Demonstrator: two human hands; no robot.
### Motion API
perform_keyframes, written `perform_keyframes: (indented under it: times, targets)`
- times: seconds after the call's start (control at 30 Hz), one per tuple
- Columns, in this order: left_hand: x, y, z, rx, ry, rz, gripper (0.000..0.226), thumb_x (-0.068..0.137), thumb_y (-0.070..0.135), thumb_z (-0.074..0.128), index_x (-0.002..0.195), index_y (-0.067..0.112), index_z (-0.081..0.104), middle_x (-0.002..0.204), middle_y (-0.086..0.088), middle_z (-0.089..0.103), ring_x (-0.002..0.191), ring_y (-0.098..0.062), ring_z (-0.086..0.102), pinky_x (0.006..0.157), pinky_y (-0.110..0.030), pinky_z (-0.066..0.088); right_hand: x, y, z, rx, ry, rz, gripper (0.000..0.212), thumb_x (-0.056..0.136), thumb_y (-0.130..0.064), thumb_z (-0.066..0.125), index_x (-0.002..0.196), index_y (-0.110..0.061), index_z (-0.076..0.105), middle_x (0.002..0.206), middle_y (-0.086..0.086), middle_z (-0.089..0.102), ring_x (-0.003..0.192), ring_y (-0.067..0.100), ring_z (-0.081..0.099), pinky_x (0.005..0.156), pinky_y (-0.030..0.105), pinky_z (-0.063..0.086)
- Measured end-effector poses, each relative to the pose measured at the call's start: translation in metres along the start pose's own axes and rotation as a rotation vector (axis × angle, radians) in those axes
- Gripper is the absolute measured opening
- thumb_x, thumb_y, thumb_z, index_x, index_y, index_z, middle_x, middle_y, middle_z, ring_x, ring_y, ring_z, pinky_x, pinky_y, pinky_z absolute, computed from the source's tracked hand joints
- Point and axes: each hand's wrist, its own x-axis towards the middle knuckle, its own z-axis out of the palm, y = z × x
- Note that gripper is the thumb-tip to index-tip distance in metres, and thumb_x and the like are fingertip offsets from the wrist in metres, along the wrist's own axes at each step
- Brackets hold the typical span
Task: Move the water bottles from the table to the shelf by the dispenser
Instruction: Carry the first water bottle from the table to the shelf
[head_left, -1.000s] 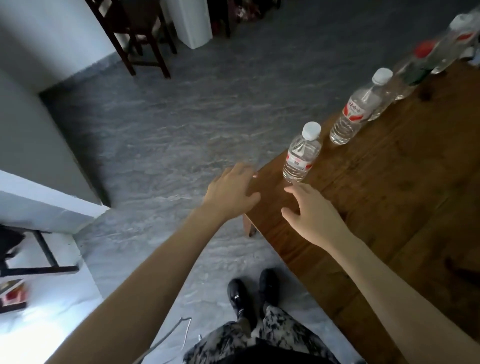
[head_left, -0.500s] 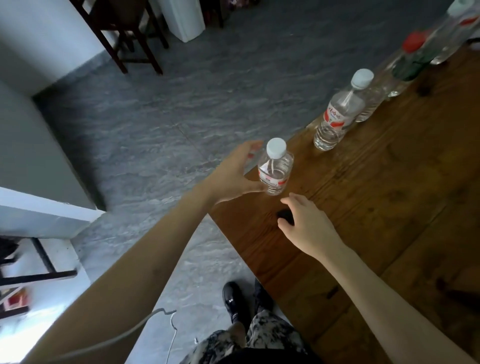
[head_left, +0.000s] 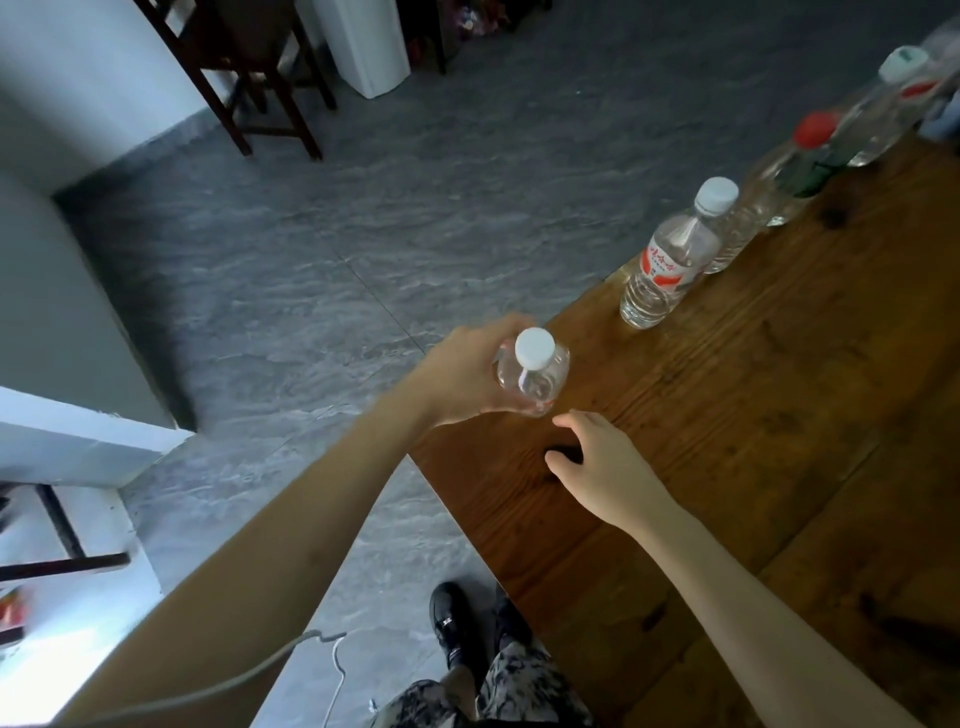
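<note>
My left hand (head_left: 457, 376) grips a small clear water bottle (head_left: 537, 382) with a white cap, held just above the near corner of the wooden table (head_left: 753, 415). My right hand (head_left: 602, 465) hovers low over the table right beside it, fingers apart and holding nothing. Further along the table's left edge stand a white-capped bottle with a red label (head_left: 667, 262), a red-capped bottle with a green label (head_left: 795, 171) and another white-capped bottle (head_left: 883, 111). No shelf or dispenser can be made out for sure.
Grey tiled floor (head_left: 311, 260) lies left of the table. A dark wooden chair (head_left: 244, 67) and a white box-like unit (head_left: 363, 41) stand at the far side. A white ledge (head_left: 78, 441) and dark frame sit at left. My shoes (head_left: 467, 629) are by the table corner.
My left hand closed on the nearest bottle and lifted it off the table toward me. My right hand stayed low over the table near that spot.
</note>
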Motion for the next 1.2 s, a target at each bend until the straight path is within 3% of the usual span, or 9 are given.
perform_keyframes:
  times: [0.13,0.3,0.43,0.53,0.63,0.83,1.07,1.2]
  targets:
    - [-0.02,-0.002,-0.01,0.129,0.028,-0.006,0.079,0.064,0.045,0.09,0.132,0.032,0.053,0.127,0.009,0.066,0.115,-0.014,0.061,0.099,-0.04,0.048,0.008,-0.003,-0.003,0.231,-0.072,0.09,0.047,0.095,-0.035,0.056,0.14,-0.025,0.049,0.142,-0.001,0.052,0.129,0.015,0.05,0.094,0.026,0.045]
    - [-0.055,0.001,-0.034,0.089,0.153,-0.036,0.076,0.063,0.046,0.091,0.128,0.031,0.057,0.12,0.015,0.067,0.105,-0.002,0.057,0.089,-0.024,0.045,0.017,-0.021,-0.001,0.527,-0.206,0.167,0.04,0.098,-0.032,0.051,0.137,-0.024,0.053,0.139,-0.003,0.056,0.12,0.011,0.054,0.102,0.032,0.044]
    - [-0.082,0.004,-0.051,0.025,0.278,-0.062,0.077,0.058,0.044,0.094,0.125,0.031,0.057,0.108,0.024,0.059,0.1,0.001,0.056,0.091,-0.025,0.048,0.021,-0.041,0.002,1.07,-0.456,0.4,0.031,0.102,-0.03,0.046,0.127,-0.017,0.059,0.129,0.007,0.064,0.114,0.021,0.064,0.096,0.05,0.053]
    - [-0.098,0.002,-0.06,0.011,0.345,-0.057,0.076,0.057,0.047,0.092,0.122,0.035,0.056,0.104,0.028,0.059,0.095,0.011,0.057,0.085,-0.012,0.044,0.022,-0.052,0.003,1.276,-0.594,0.44,0.035,0.101,-0.031,0.046,0.126,-0.01,0.06,0.125,0.015,0.067,0.115,0.03,0.065,0.095,0.056,0.052]
    - [-0.112,0.003,-0.07,0.019,0.392,-0.039,0.078,0.057,0.052,0.089,0.126,0.033,0.058,0.106,0.033,0.058,0.098,0.019,0.054,0.083,-0.002,0.04,0.024,-0.063,0.004,1.325,-0.683,0.418,0.042,0.101,-0.035,0.043,0.128,-0.007,0.059,0.124,0.018,0.068,0.116,0.031,0.065,0.098,0.056,0.05]
    - [-0.14,0.009,-0.084,0.035,0.504,-0.049,0.077,0.057,0.059,0.085,0.126,0.037,0.059,0.107,0.037,0.059,0.101,0.016,0.057,0.085,-0.004,0.043,0.025,-0.086,0.004,1.336,-0.752,0.379,0.046,0.102,-0.036,0.04,0.13,-0.004,0.057,0.123,0.019,0.068,0.119,0.033,0.063,0.103,0.054,0.047]
    - [-0.162,0.023,-0.11,0.005,0.626,-0.139,0.065,0.053,0.07,0.077,0.109,0.058,0.047,0.096,0.057,0.053,0.096,0.027,0.053,0.081,0.005,0.038,0.031,-0.117,-0.001,1.333,-0.837,0.304,0.046,0.103,-0.034,0.039,0.128,-0.003,0.06,0.122,0.019,0.069,0.118,0.031,0.063,0.097,0.051,0.051]
    - [-0.174,0.022,-0.123,0.004,0.694,-0.157,0.069,0.052,0.072,0.075,0.113,0.052,0.051,0.089,0.049,0.057,0.094,0.026,0.055,0.081,0.004,0.039,0.034,-0.139,-0.002,1.282,-0.899,0.252,0.047,0.103,-0.035,0.039,0.129,-0.003,0.061,0.125,0.019,0.067,0.118,0.03,0.064,0.095,0.051,0.052]
